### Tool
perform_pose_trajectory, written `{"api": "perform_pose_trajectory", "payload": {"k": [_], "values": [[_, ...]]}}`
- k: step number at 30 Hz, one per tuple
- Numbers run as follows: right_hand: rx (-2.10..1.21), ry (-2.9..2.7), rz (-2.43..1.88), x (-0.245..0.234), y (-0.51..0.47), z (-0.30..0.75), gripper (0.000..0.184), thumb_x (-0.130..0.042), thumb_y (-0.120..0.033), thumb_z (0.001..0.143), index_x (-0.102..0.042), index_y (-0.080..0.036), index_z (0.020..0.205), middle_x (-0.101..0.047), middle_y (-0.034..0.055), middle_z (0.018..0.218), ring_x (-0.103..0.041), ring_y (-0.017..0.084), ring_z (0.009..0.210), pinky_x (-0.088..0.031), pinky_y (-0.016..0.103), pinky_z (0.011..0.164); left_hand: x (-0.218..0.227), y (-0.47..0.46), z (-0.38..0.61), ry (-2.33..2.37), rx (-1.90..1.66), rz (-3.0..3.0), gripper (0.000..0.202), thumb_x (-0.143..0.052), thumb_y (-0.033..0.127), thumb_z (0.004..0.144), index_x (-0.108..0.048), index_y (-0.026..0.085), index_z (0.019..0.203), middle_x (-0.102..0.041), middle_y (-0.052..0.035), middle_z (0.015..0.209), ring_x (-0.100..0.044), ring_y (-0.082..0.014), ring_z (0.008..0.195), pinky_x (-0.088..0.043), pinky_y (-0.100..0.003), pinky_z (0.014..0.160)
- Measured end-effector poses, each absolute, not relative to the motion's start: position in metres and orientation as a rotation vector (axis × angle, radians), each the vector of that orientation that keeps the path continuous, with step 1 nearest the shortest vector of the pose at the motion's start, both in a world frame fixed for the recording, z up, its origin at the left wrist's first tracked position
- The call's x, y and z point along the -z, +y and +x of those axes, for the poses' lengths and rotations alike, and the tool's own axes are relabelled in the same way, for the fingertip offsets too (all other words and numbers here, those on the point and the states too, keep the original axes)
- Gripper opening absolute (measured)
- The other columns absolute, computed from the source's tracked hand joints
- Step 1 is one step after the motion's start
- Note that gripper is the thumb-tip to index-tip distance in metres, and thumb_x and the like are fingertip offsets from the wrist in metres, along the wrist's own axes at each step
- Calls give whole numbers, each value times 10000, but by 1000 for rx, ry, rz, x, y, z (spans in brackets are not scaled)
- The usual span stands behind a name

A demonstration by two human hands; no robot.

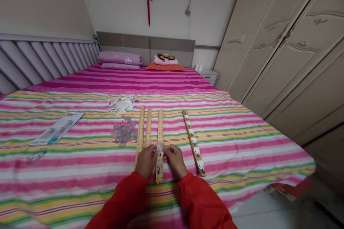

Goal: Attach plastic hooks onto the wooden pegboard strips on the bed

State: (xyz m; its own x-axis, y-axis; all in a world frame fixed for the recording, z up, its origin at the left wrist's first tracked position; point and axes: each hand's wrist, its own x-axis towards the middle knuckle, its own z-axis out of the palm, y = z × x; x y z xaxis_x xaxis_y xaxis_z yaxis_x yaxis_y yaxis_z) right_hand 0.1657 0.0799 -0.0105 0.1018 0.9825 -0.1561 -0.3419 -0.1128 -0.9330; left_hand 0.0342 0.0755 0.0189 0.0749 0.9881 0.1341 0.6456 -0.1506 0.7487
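A small clear plastic piece (pixel 160 146) is pinched between the fingertips of my left hand (pixel 147 159) and my right hand (pixel 174 158). Both hands are closed over the near part of a perforated wooden strip (pixel 160 125). A dark metal hook (pixel 158 170) sits on that strip close to its near end. Left of it lie two more wooden strips, one perforated (pixel 141 125) and a second strip (pixel 148 125) beside it. My left hand partly covers their near ends. The held piece's exact form is too small to make out.
A wooden strip with several white hooks (pixel 194 140) lies at right. Several clear packets (pixel 124 132) are heaped at left, with clear packaging (pixel 118 106) beyond. Farther left are a hook card (pixel 57 128) and a wire piece (pixel 36 155). Everything rests on a striped bedsheet (pixel 80 182).
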Motion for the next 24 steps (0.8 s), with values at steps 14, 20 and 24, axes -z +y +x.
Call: {"api": "perform_pose_trajectory", "payload": {"k": [14, 20, 24], "values": [[-1333, -781, -1154, 18, 84, 163, 225, -717, -344, 574, -566, -179, 601, -524, -70, 401, -438, 81, 329, -342, 196, 349, -16, 71, 37, 1795, -729, 2020, 316, -487, 147, 815, -599, 165, 1111, -656, -35, 815, -592, -186, 816, -368, -302, 775], [-1349, -753, -1164, 18, 84, 163, 213, -717, -330, 570, -577, -172, 595, -533, -61, 399, -453, 85, 341, -350, 198, 365, -11, 72, 37, 1799, -776, 1999, 321, -472, 131, 811, -573, 165, 1114, -653, -26, 803, -609, -188, 829, -379, -315, 804], [-1352, -726, -1154, 16, 83, 163, 206, -718, -322, 575, -584, -166, 592, -534, -57, 398, -446, 82, 345, -337, 198, 368, -12, 74, 36, 1797, -812, 1904, 298, -482, 131, 802, -565, 176, 1085, -653, -13, 795, -616, -171, 791, -397, -304, 798]]}}
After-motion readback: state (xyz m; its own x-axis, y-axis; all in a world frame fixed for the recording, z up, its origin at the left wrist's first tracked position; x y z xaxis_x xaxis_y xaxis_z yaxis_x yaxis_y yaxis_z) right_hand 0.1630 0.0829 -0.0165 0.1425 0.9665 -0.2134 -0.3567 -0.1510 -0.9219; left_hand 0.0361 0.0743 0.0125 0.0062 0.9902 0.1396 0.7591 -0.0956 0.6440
